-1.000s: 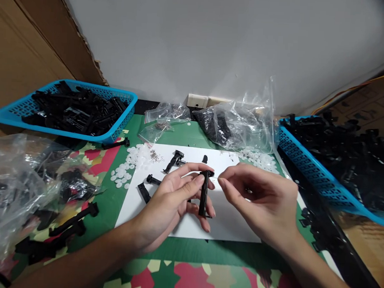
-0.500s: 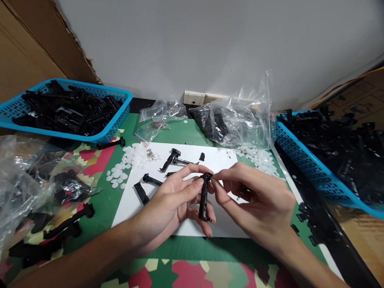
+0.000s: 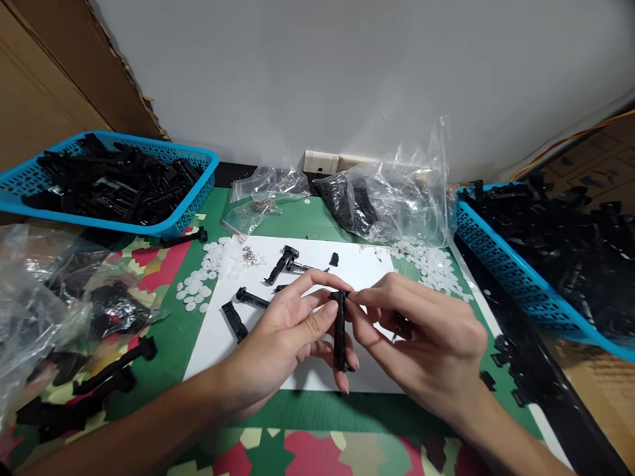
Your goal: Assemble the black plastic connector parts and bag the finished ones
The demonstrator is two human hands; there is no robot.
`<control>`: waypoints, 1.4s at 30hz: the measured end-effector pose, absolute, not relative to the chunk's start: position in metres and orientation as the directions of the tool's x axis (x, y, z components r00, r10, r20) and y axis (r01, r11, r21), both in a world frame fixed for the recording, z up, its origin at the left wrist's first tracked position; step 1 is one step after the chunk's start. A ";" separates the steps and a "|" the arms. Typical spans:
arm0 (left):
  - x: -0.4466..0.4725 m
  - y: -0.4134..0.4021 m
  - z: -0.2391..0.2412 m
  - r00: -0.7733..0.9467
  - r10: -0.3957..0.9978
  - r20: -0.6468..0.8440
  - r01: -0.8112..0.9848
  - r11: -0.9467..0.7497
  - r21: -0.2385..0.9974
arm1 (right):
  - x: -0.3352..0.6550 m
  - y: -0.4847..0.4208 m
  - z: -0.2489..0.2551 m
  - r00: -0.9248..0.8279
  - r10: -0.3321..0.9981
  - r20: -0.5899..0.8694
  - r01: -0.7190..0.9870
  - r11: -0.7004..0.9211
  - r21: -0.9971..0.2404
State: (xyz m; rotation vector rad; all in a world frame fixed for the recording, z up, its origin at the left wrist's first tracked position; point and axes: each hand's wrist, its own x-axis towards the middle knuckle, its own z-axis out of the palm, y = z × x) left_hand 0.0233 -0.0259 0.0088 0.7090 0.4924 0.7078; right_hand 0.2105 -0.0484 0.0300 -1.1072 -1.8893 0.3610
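Note:
My left hand (image 3: 286, 335) grips a long black plastic part (image 3: 340, 334), held upright over the white sheet (image 3: 213, 339). Thumb and fingers wrap round its shaft. My right hand (image 3: 423, 341) is pinched at the top end of that part, thumb and forefinger pressed together on something too small to make out. Its other fingers curl in and a small metal piece shows under them. Loose black parts (image 3: 281, 263) lie on the sheet behind my hands.
A blue basket (image 3: 195, 204) of black parts stands at the back left, another blue basket (image 3: 505, 274) at the right. Clear plastic bags (image 3: 398, 192) sit at the back and a crumpled bag (image 3: 25, 302) at the left. White discs (image 3: 200, 278) and tiny metal springs (image 3: 251, 256) are scattered about.
My right hand has moved left and closed in on the top of the black part. The left hand has turned the part slightly and kept its hold.

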 end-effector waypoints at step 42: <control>0.024 -0.028 0.001 0.668 0.743 0.022 -0.494 0.422 0.760 | 0.209 -0.062 0.029 -0.235 0.713 0.660 0.646 0.622 -0.442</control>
